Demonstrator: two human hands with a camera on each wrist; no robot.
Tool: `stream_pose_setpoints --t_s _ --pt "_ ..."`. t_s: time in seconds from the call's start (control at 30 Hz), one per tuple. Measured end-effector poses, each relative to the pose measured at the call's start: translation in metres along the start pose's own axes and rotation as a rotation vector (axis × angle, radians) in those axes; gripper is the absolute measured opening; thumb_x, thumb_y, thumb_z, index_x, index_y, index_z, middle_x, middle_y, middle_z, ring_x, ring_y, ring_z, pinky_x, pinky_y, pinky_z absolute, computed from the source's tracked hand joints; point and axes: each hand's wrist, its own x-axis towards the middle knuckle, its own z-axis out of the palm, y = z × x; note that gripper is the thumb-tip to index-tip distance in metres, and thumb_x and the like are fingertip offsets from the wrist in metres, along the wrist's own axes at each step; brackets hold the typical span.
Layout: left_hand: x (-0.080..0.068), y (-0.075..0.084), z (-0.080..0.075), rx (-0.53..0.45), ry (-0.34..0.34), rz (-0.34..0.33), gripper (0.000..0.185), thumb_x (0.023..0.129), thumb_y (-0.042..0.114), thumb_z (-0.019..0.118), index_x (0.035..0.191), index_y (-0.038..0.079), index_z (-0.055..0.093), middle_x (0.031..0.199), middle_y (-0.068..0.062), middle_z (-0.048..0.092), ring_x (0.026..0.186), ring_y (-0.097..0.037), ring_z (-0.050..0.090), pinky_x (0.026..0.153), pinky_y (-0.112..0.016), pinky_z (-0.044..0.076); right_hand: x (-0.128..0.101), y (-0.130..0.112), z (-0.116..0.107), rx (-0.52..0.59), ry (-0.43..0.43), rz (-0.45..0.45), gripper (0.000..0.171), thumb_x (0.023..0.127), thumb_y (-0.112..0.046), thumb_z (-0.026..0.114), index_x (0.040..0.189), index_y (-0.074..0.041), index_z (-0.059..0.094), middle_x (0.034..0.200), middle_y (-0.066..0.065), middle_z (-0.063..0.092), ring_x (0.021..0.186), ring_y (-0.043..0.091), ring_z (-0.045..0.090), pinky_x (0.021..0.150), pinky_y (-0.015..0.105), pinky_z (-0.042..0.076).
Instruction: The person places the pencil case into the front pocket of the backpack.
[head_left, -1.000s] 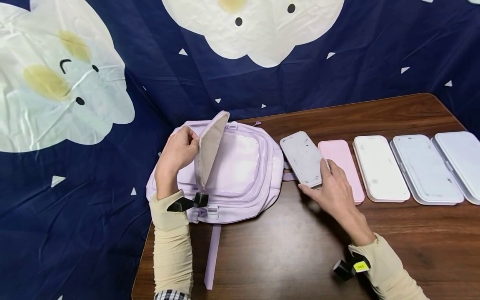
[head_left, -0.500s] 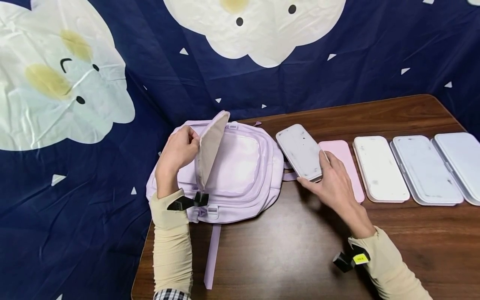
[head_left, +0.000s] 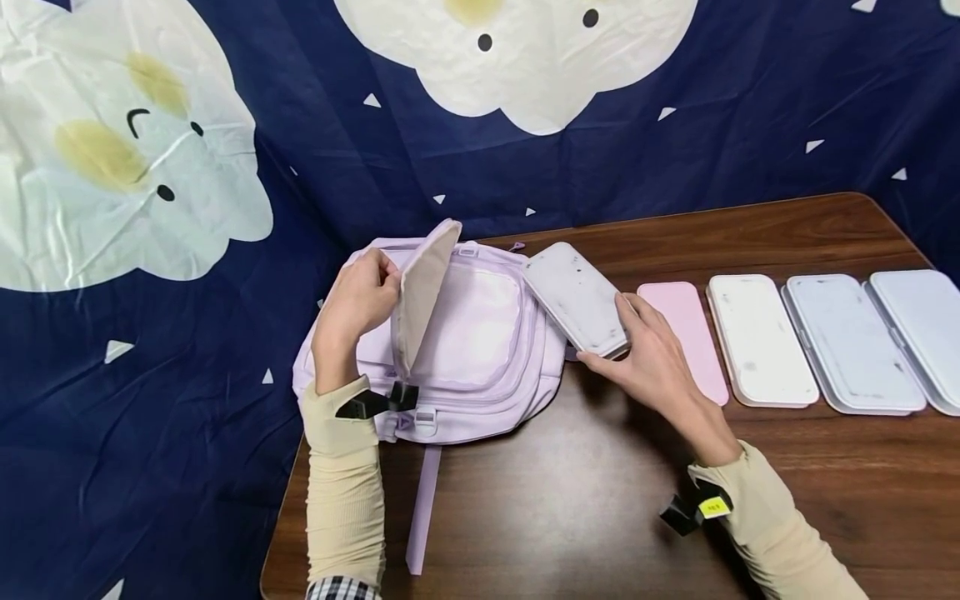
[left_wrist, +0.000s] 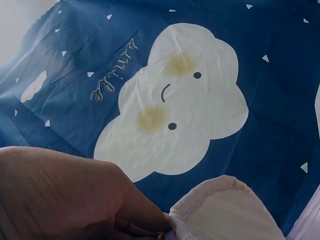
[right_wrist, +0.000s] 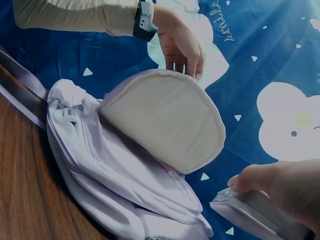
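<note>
A lilac backpack (head_left: pixel 480 321) lies on the table with its front flap (head_left: pixel 422 300) raised, the beige lining showing. My left hand (head_left: pixel 356 296) pinches the flap's edge; in the left wrist view thumb and finger meet at its rim. My right hand (head_left: pixel 652 358) grips a flat pale grey pencil case (head_left: pixel 576 296) by its near right end, thumb on one side and fingers on the other. The case is tilted, and its far left corner overlaps the backpack's right side. In the right wrist view the case (right_wrist: pixel 250 215) is beside the half-raised flap (right_wrist: pixel 165 115).
To the right, a pink case (head_left: pixel 682 337), a white case (head_left: pixel 761 337) and two pale blue-grey cases (head_left: pixel 855 342) lie in a row on the brown wooden table (head_left: pixel 570 517). A lilac strap (head_left: pixel 424 508) trails toward the front. Behind hangs a navy cloth (head_left: pixel 315 100) with cloud prints.
My right hand has carried the grey pencil case left and slightly up, from beside the backpack to over its right edge. The left hand stays on the raised flap.
</note>
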Motion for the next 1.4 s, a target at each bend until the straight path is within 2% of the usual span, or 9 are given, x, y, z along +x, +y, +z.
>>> stream_pose_setpoints --t_s 0.63,1.07,1.4 --pt "0.000 -0.003 -0.003 -0.019 -0.013 -0.018 0.019 0.093 0.013 0.040 0.098 0.002 0.055 0.097 -0.015 0.060 0.094 -0.031 0.055 0.085 -0.044 0.043 0.016 -0.017 0.002 -0.013 -0.080 -0.096 0.096 0.070 -0.043 0.078 0.144 0.002 0.036 0.142 0.021 0.042 0.128 0.037 0.042 0.105 0.054 0.032" --pt "0.000 -0.004 -0.004 -0.018 -0.018 -0.016 0.020 0.093 0.013 0.042 0.098 0.002 0.057 0.097 -0.016 0.061 0.093 -0.030 0.055 0.084 -0.043 0.043 0.024 -0.024 0.013 -0.028 -0.175 -0.144 0.096 0.069 -0.046 0.078 0.144 -0.002 0.038 0.144 0.019 0.040 0.132 0.035 0.038 0.107 0.051 0.031" --pt "-0.001 -0.001 -0.007 0.001 -0.047 -0.030 0.028 0.095 0.013 0.043 0.110 0.000 0.062 0.105 -0.016 0.064 0.099 -0.029 0.056 0.089 -0.044 0.044 0.028 -0.026 0.027 -0.017 -0.227 -0.205 0.097 0.069 -0.048 0.077 0.145 -0.003 0.037 0.145 0.016 0.040 0.132 0.034 0.038 0.107 0.050 0.033"
